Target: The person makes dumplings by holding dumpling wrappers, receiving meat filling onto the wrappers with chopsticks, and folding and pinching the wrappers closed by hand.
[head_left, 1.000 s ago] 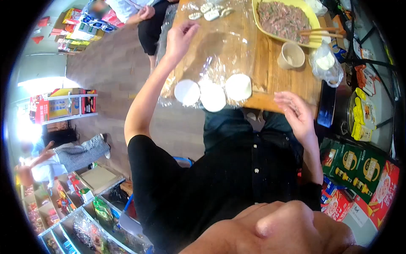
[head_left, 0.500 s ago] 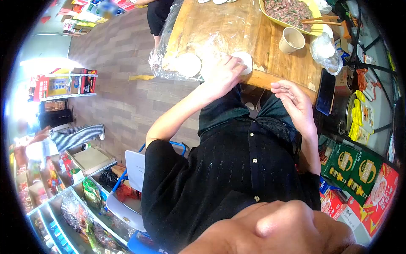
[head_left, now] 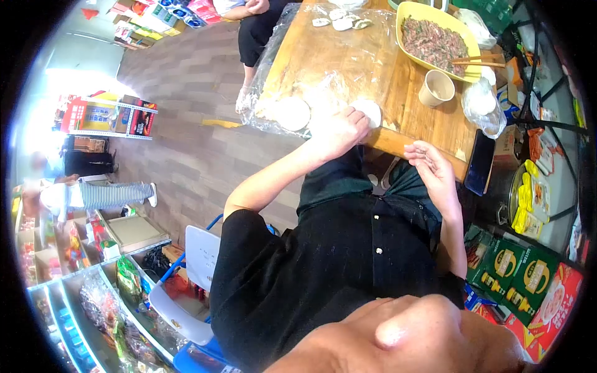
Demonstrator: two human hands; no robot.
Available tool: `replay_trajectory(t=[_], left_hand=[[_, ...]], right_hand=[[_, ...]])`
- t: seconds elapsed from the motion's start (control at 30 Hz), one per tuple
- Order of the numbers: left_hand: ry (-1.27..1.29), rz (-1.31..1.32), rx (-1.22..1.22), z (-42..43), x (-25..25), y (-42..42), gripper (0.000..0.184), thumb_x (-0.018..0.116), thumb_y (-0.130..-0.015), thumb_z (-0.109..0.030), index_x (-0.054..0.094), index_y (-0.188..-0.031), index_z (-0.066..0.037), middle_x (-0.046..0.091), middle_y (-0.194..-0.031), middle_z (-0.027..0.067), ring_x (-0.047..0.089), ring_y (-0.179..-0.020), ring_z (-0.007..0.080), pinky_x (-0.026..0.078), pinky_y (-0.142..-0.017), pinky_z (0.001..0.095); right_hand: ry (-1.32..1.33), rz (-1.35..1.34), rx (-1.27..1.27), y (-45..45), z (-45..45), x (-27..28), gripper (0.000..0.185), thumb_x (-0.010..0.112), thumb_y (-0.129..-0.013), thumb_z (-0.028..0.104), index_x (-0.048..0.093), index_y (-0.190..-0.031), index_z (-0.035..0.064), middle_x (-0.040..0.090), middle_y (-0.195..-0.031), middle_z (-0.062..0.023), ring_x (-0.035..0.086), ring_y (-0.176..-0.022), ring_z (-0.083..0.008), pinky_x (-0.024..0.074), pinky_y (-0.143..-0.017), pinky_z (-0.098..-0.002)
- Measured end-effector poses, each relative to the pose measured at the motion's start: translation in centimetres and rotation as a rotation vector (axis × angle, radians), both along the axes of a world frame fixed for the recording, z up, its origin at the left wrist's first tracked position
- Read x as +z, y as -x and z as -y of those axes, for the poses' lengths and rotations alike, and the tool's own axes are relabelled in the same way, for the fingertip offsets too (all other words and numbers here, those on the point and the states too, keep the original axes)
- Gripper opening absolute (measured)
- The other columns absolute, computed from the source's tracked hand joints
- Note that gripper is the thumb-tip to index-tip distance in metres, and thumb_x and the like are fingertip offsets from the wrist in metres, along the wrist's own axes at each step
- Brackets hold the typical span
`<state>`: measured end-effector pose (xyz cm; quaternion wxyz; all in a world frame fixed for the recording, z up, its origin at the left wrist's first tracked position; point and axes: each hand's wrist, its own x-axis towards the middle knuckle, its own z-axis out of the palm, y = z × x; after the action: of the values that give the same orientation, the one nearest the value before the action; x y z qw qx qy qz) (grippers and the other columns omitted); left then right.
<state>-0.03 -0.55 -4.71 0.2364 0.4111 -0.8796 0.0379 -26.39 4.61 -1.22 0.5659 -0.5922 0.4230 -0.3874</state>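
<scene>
My left hand [head_left: 341,132] rests at the table's near edge, its fingers bent and closed at the edge of a round white dough wrapper [head_left: 371,112]. The fingertips are partly hidden, but they seem to grip that edge. Another round dough wrapper [head_left: 292,113] lies flat to the left on plastic film. My right hand [head_left: 434,174] hovers by the table edge with its fingers loosely bent and apart from the thumb, and nothing shows in it. Several filled dumplings [head_left: 341,23] sit at the far side of the wooden table [head_left: 388,140].
A yellow dish [head_left: 407,11] holds minced meat filling [head_left: 435,45], with chopsticks [head_left: 479,61] across it. Nearby are a paper cup [head_left: 436,87], a plastic bag [head_left: 491,119] and a phone [head_left: 480,163]. A seated person's leg [head_left: 254,40] is beyond the table's left side. A chair [head_left: 202,258] stands behind my left arm.
The view has tilted, showing more of the table's far side and the dumplings there. My left hand's fingers are more curled at the wrapper. My right hand stays near the table edge.
</scene>
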Motion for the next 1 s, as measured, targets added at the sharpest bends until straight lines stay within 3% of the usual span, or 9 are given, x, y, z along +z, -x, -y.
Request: replay_trajectory(t=[0.37, 0.57, 0.67, 0.73, 0.8, 0.87, 0.9, 0.93, 1.0], left_hand=[[-0.068, 0.072, -0.059, -0.6, 0.1, -0.8, 0.036, 0.064, -0.076, -0.013, 0.058, -0.109, 0.0, 0.064, -0.097, 0.0115, 0.062, -0.09, 0.0257, 0.051, -0.077, 0.0332], [-0.024, 0.052, -0.074, -0.4, -0.3, -1.8, 0.026, 0.061, -0.078, -0.012, 0.062, -0.101, -0.001, 0.065, -0.087, 0.0102, 0.064, -0.082, 0.0252, 0.052, -0.071, 0.0343], [-0.025, 0.048, -0.074, 0.0, -0.2, -2.1, 0.021, 0.062, -0.078, -0.012, 0.064, -0.096, -0.003, 0.064, -0.079, 0.0094, 0.064, -0.075, 0.025, 0.052, -0.068, 0.0349], [-0.05, 0.024, -0.063, 0.1, 0.8, -2.0, 0.018, 0.064, -0.079, -0.012, 0.065, -0.095, -0.004, 0.065, -0.078, 0.0102, 0.064, -0.075, 0.0256, 0.052, -0.067, 0.0349], [-0.086, -0.004, -0.061, 0.3, 1.8, -1.6, 0.016, 0.065, -0.079, -0.012, 0.066, -0.093, -0.005, 0.065, -0.078, 0.011, 0.064, -0.074, 0.0263, 0.052, -0.067, 0.0349], [-0.197, -0.178, -0.015, 0.7, 2.4, -1.1, 0.012, 0.067, -0.081, -0.013, 0.068, -0.09, -0.005, 0.066, -0.079, 0.0132, 0.065, -0.075, 0.0289, 0.052, -0.066, 0.0341], [-0.242, -0.253, -0.011, 1.0, 2.5, -1.0, 0.012, 0.066, -0.085, -0.015, 0.068, -0.088, -0.003, 0.067, -0.079, 0.0109, 0.065, -0.073, 0.0222, 0.051, -0.066, 0.0301], [-0.252, -0.259, -0.017, 1.1, 3.1, -0.7, 0.012, 0.066, -0.085, -0.015, 0.068, -0.088, -0.003, 0.067, -0.079, 0.0109, 0.065, -0.073, 0.0222, 0.051, -0.066, 0.0301], [-0.731, -0.506, 0.083, 1.3, 4.4, -0.3, 0.015, 0.064, -0.089, -0.017, 0.068, -0.09, -0.003, 0.066, -0.076, 0.0046, 0.061, -0.071, 0.0107, 0.049, -0.066, 0.026]], right_hand=[[-0.036, -0.057, 0.107, -2.3, 2.6, -0.5, 0.032, 0.048, -0.093, -0.001, 0.05, -0.125, -0.0029, 0.06, -0.116, -0.0107, 0.058, -0.107, -0.017, 0.0461, -0.093, -0.0292], [0.124, -0.231, 0.081, -4.3, 4.3, -0.8, 0.029, 0.052, -0.091, 0.005, 0.055, -0.119, -0.0005, 0.064, -0.11, -0.0139, 0.063, -0.103, -0.0223, 0.0489, -0.088, -0.0311], [0.167, -0.361, 0.108, -5.2, 5.3, -1.2, 0.035, 0.056, -0.088, 0.01, 0.052, -0.122, 0.0014, 0.062, -0.114, -0.0167, 0.06, -0.108, -0.0295, 0.0473, -0.092, -0.0356], [0.447, -0.529, 0.066, -6.2, 5.8, -1.5, 0.045, 0.061, -0.085, 0.011, 0.049, -0.128, 0.0027, 0.057, -0.123, -0.0167, 0.057, -0.113, -0.0276, 0.045, -0.096, -0.0363], [0.496, -0.575, 0.051, -6.7, 6.3, -1.7, 0.052, 0.064, -0.082, 0.017, 0.047, -0.129, 0.0031, 0.055, -0.126, -0.0184, 0.054, -0.115, -0.0337, 0.0437, -0.097, -0.0399], [0.507, -0.574, 0.072, -7.0, 6.9, -2.3, 0.052, 0.065, -0.082, 0.018, 0.047, -0.129, 0.0031, 0.056, -0.123, -0.0189, 0.054, -0.114, -0.0355, 0.0432, -0.096, -0.0408], [0.499, -0.492, 0.069, -7.1, 7.2, -2.4, 0.044, 0.065, -0.084, 0.019, 0.053, -0.123, 0.0031, 0.062, -0.109, -0.0157, 0.06, -0.105, -0.0265, 0.0456, -0.091, -0.0351], [0.488, -0.499, 0.066, -7.0, 7.0, -1.8, 0.044, 0.065, -0.084, 0.019, 0.053, -0.123, 0.0031, 0.062, -0.109, -0.0157, 0.06, -0.105, -0.0265, 0.0456, -0.091, -0.0351], [0.106, -0.358, 0.09, -6.7, 6.8, -0.6, 0.03, 0.063, -0.087, 0.02, 0.061, -0.113, 0.0052, 0.066, -0.095, -0.0146, 0.063, -0.088, -0.0227, 0.0478, -0.081, -0.0307]])
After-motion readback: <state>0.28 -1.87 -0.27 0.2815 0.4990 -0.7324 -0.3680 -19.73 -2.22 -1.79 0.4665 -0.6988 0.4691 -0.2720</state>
